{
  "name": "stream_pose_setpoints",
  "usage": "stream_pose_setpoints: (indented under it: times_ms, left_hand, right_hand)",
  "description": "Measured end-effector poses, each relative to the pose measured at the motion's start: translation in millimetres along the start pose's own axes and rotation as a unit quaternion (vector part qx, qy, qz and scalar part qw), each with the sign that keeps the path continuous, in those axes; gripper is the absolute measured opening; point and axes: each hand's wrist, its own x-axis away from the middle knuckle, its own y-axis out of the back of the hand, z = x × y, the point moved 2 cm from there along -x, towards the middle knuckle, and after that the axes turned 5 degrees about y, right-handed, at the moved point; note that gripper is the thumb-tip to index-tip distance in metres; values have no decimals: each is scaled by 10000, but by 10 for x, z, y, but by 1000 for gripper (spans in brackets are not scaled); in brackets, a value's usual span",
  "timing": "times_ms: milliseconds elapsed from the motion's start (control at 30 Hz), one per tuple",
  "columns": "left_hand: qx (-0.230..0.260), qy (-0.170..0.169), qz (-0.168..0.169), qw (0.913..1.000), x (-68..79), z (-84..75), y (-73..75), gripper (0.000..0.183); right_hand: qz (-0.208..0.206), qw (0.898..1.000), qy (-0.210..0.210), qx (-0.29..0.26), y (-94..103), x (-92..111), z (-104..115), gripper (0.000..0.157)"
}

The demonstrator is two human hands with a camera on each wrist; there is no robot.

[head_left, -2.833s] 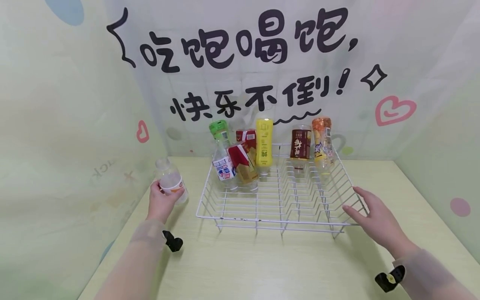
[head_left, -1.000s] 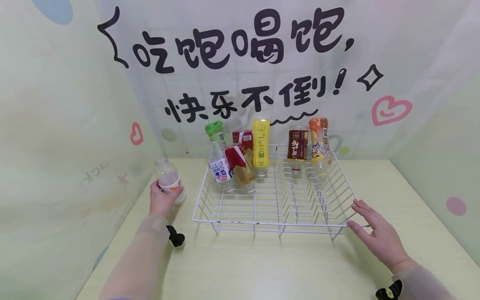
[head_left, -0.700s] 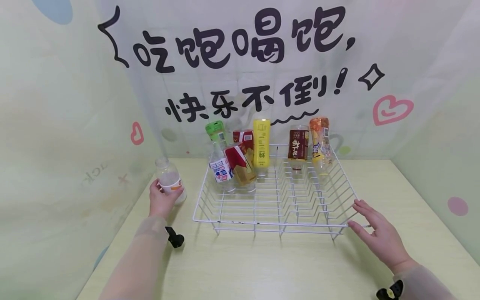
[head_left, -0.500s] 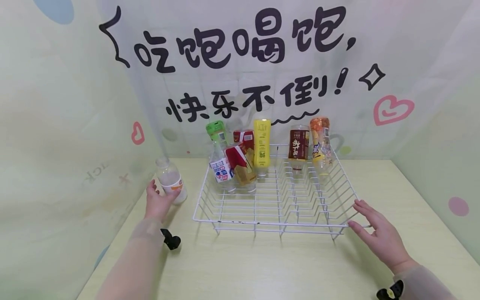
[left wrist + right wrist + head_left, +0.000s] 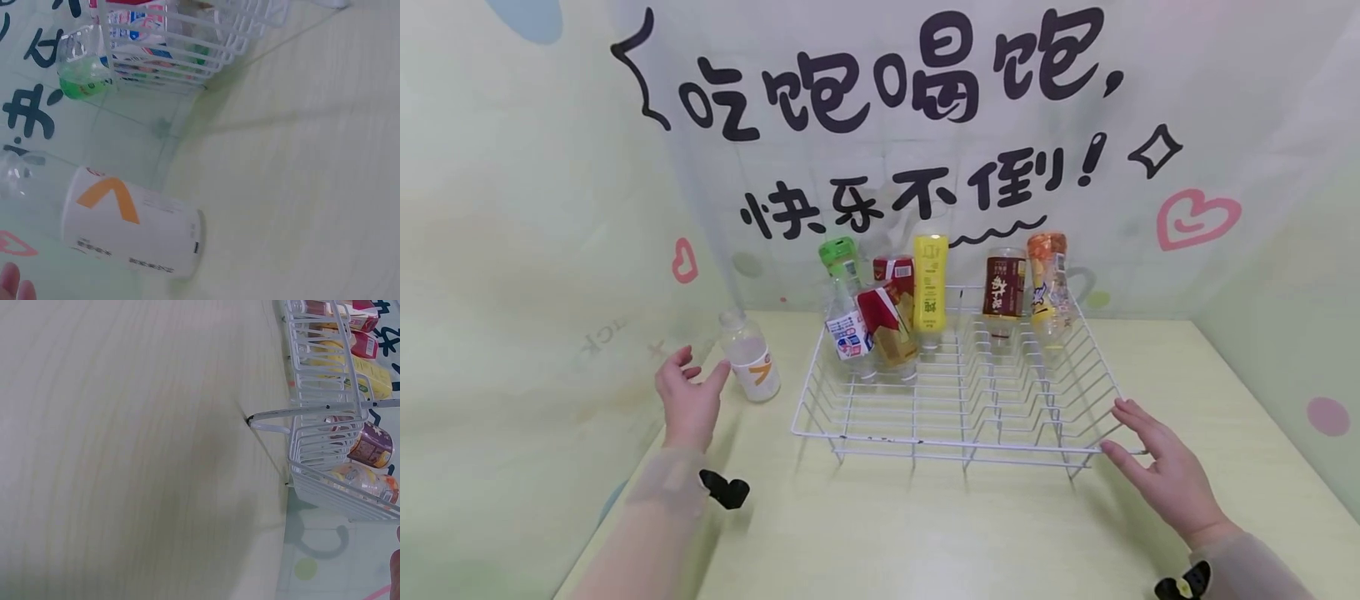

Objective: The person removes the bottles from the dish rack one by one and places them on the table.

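A clear bottle with a white label and an orange mark (image 5: 756, 365) stands upright on the table at the left. My left hand (image 5: 691, 407) is just left of it, fingers spread and nothing held; in the left wrist view the bottle (image 5: 131, 220) appears sideways, with only fingertips at the corner. A white wire dish rack (image 5: 891, 438) occupies the middle. At its front right corner my right hand (image 5: 1172, 479) rests on the rim, thumb and fingers extended. In the right wrist view, only a sliver of that hand shows beside the rack (image 5: 325, 478).
Upside-down bottles lean at the rack's back: green-topped (image 5: 842, 275), red and gold (image 5: 891, 329), yellow (image 5: 930, 287), dark-labelled (image 5: 1003, 287) and orange-topped (image 5: 1048, 279). A fabric backdrop with black lettering (image 5: 940, 71) rises behind the pale table (image 5: 910, 525).
My left hand has let go of the white-labelled bottle and drawn away to the left, leaving it standing. The right hand has slid slightly down the rack's corner since the oldest frame.
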Motion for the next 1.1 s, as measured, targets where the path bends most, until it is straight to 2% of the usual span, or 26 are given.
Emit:
stream_pose_setpoints:
  times_ms: [67,133,233,333,433,600,733,867,1000,1100]
  left_hand:
    - [181,-306,-71,9993,68,-145,-3,69]
    - [376,-633,12,9973,152,-313,-33,66]
    - [562,-916,442,9932,307,-594,-128,65]
    - [553,-853,1014,9896,448,-846,-260,69]
    - [417,-659,1429,9867,543,-1043,-443,73]
    - [207,-436,1761,9832,593,-1231,-841,75]
    - [134,-221,1834,9827,599,-1307,-1161,73]
    - [89,83,1666,9860,567,-1342,-1428,70]
    - [-63,431,1312,9904,548,-1390,-1622,70]
    - [-102,656,1126,9914,551,-1413,-1711,71]
  right_hand:
    - [-23,10000,9,-31,3,-4,3,51]
    - [-41,10000,19,-57,7,-8,11,51]
    - [-51,10000,10,-78,15,-14,19,51]
    - [-22,10000,-14,-56,15,-19,24,52]
    - [-2,10000,-34,-45,14,-21,29,52]
    - [20,10000,-80,-37,12,4,35,52]
    - [47,9999,-133,-21,8,34,25,52]
    - [55,9999,-119,-21,1,41,20,52]
    - [20,10000,-62,-69,-5,37,20,52]
    - [-9,10000,-45,-69,-5,33,21,52]
